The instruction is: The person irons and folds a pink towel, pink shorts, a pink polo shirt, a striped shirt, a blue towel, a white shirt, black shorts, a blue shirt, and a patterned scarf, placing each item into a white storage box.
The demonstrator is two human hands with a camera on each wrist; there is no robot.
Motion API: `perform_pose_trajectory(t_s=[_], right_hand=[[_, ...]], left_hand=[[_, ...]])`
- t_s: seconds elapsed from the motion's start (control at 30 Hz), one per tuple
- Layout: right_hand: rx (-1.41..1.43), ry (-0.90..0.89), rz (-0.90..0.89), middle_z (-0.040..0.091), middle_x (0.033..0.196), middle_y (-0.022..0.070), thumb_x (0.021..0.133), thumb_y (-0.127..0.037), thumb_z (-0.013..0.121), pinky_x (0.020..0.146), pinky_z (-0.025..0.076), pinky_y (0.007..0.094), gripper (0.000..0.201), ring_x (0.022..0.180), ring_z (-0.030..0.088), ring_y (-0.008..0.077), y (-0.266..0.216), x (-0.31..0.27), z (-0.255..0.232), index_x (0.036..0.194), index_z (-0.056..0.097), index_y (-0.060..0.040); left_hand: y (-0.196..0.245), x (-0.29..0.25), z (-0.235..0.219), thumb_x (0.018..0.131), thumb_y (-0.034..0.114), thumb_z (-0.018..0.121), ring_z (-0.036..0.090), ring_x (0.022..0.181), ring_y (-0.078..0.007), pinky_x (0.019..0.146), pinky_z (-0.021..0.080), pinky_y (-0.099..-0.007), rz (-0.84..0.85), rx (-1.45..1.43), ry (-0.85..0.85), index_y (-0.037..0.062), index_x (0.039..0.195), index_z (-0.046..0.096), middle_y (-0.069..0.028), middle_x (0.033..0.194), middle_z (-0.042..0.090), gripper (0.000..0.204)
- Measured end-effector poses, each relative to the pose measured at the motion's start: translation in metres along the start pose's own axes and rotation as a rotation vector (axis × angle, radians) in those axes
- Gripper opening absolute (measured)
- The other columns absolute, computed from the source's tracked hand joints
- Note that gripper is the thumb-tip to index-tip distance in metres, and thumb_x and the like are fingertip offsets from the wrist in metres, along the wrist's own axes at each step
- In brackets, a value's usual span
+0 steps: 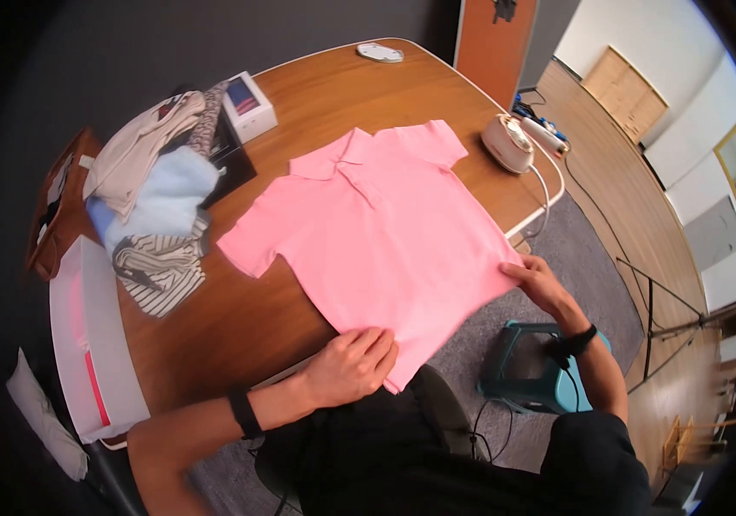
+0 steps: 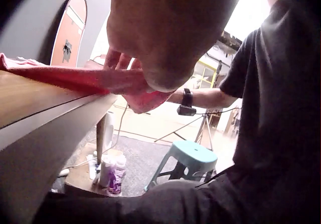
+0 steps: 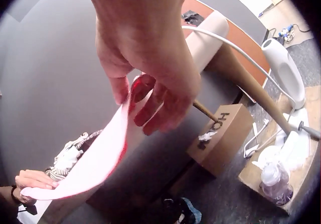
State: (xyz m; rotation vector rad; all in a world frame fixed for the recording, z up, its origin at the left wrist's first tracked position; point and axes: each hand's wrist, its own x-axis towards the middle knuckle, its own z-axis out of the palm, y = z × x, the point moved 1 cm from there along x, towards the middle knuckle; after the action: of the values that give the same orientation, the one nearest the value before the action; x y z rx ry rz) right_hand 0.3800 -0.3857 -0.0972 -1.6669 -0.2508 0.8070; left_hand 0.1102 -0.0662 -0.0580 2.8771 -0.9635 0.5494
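A pink short-sleeved polo shirt (image 1: 385, 224) lies spread on the wooden table, its collar toward the far side and its hem toward the person. The hem hangs past the near table edge. My left hand (image 1: 355, 365) grips the hem's left corner, fingers curled over the cloth. At the other end of the hem, my right hand (image 1: 540, 282) pinches the right corner between thumb and fingers. In the right wrist view the shirt's hem (image 3: 100, 158) stretches from the right hand (image 3: 150, 83) across to the left hand (image 3: 37, 180).
A pile of folded clothes (image 1: 157, 189) and a white box (image 1: 249, 107) sit at the table's left. An iron (image 1: 508, 144) with a white cord stands at the right edge. A teal stool (image 1: 527, 365) is on the floor, and a white bin (image 1: 88, 335) stands at left.
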Motion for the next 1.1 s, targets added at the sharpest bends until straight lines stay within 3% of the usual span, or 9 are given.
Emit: perform_pose_trajectory(t_s=[0.27, 0.37, 0.43, 0.5, 0.6, 0.73, 0.8, 0.87, 1.1], right_hand=[[0.278, 0.194, -0.077, 0.072, 0.101, 0.0049, 0.1, -0.01, 0.063, 0.064, 0.055, 0.0268, 0.027, 0.079, 0.069, 0.0114, -0.096, -0.051, 0.019, 0.125, 0.065, 0.0003], [0.279, 0.091, -0.114, 0.073, 0.092, 0.0067, 0.103, -0.018, 0.058, 0.053, 0.056, 0.0258, 0.025, 0.068, 0.07, 0.0149, -0.105, -0.034, 0.009, 0.12, 0.067, -0.0014], [0.274, 0.022, -0.135, 0.074, 0.092, 0.0076, 0.103, -0.024, 0.058, 0.052, 0.057, 0.023, 0.029, 0.072, 0.073, 0.0159, -0.129, -0.012, 0.016, 0.12, 0.067, -0.0018], [0.307, -0.134, -0.172, 0.075, 0.101, 0.0091, 0.105, -0.028, 0.055, 0.058, 0.058, 0.0232, 0.035, 0.077, 0.073, 0.0169, -0.151, 0.023, 0.024, 0.126, 0.065, -0.0014], [0.216, -0.097, -0.122, 0.074, 0.121, 0.0154, 0.109, -0.036, 0.05, 0.069, 0.059, 0.0278, 0.046, 0.105, 0.076, 0.0266, -0.185, 0.086, 0.05, 0.13, 0.06, 0.0032], [0.148, -0.299, -0.057, 0.074, 0.12, 0.0174, 0.109, -0.04, 0.05, 0.076, 0.06, 0.0288, 0.048, 0.105, 0.075, 0.0282, -0.194, 0.159, 0.082, 0.134, 0.058, 0.0005], [-0.019, -0.156, 0.027, 0.075, 0.11, 0.0141, 0.109, -0.042, 0.05, 0.076, 0.06, 0.0295, 0.048, 0.103, 0.075, 0.0254, -0.178, 0.171, 0.095, 0.132, 0.06, -0.0021], [-0.243, -0.085, 0.061, 0.069, 0.084, 0.0057, 0.1, -0.035, 0.07, 0.06, 0.056, 0.0271, 0.04, 0.074, 0.07, 0.0153, -0.155, 0.193, 0.086, 0.124, 0.065, -0.0032], [-0.702, 0.151, -0.331, 0.068, 0.074, 0.0001, 0.09, -0.025, 0.079, 0.058, 0.046, 0.0236, 0.03, 0.064, 0.06, 0.0103, -0.13, 0.235, 0.075, 0.108, 0.072, -0.0025]], left_hand=[[0.019, -0.013, -0.036, 0.077, -0.001, 0.07, 0.075, 0.081, -0.0296, 0.071, 0.061, -0.0393, -0.387, -0.689, 0.234, 0.0023, 0.114, 0.072, -0.0145, 0.1, 0.075, 0.037], [0.003, -0.016, -0.048, 0.085, 0.001, 0.07, 0.073, 0.066, -0.0296, 0.063, 0.057, -0.0339, -0.752, -0.917, 0.184, 0.0012, 0.106, 0.077, -0.0188, 0.074, 0.071, 0.022], [-0.02, -0.014, -0.058, 0.094, 0.008, 0.071, 0.073, 0.065, -0.0153, 0.06, 0.055, -0.0303, -1.028, -1.172, 0.142, -0.0047, 0.101, 0.075, -0.0142, 0.07, 0.073, 0.015], [-0.053, -0.01, -0.067, 0.097, 0.01, 0.066, 0.073, 0.067, -0.0142, 0.059, 0.056, -0.029, -1.078, -1.318, 0.277, -0.0084, 0.09, 0.071, -0.0104, 0.074, 0.074, 0.02], [-0.112, -0.011, -0.068, 0.1, 0.018, 0.065, 0.074, 0.066, -0.017, 0.06, 0.059, -0.0263, -1.141, -1.159, 0.343, -0.0079, 0.1, 0.073, -0.0096, 0.084, 0.076, 0.027], [-0.187, -0.042, -0.021, 0.102, 0.018, 0.064, 0.076, 0.094, -0.0202, 0.076, 0.064, -0.0323, -1.314, -1.3, 0.413, -0.0052, 0.118, 0.069, -0.0167, 0.113, 0.074, 0.028], [-0.193, -0.059, -0.007, 0.102, 0.02, 0.064, 0.076, 0.096, -0.0209, 0.079, 0.064, -0.0319, -1.378, -1.32, 0.376, -0.0049, 0.118, 0.068, -0.0164, 0.113, 0.074, 0.03], [-0.193, -0.063, -0.007, 0.102, 0.023, 0.066, 0.076, 0.097, -0.021, 0.079, 0.063, -0.0312, -1.423, -1.31, 0.34, -0.0049, 0.118, 0.067, -0.016, 0.112, 0.074, 0.032], [-0.193, -0.029, -0.015, 0.09, 0.03, 0.081, 0.071, 0.081, -0.0139, 0.065, 0.058, -0.0275, -1.485, -1.007, 0.227, -0.0036, 0.114, 0.069, -0.0092, 0.099, 0.074, 0.043]])
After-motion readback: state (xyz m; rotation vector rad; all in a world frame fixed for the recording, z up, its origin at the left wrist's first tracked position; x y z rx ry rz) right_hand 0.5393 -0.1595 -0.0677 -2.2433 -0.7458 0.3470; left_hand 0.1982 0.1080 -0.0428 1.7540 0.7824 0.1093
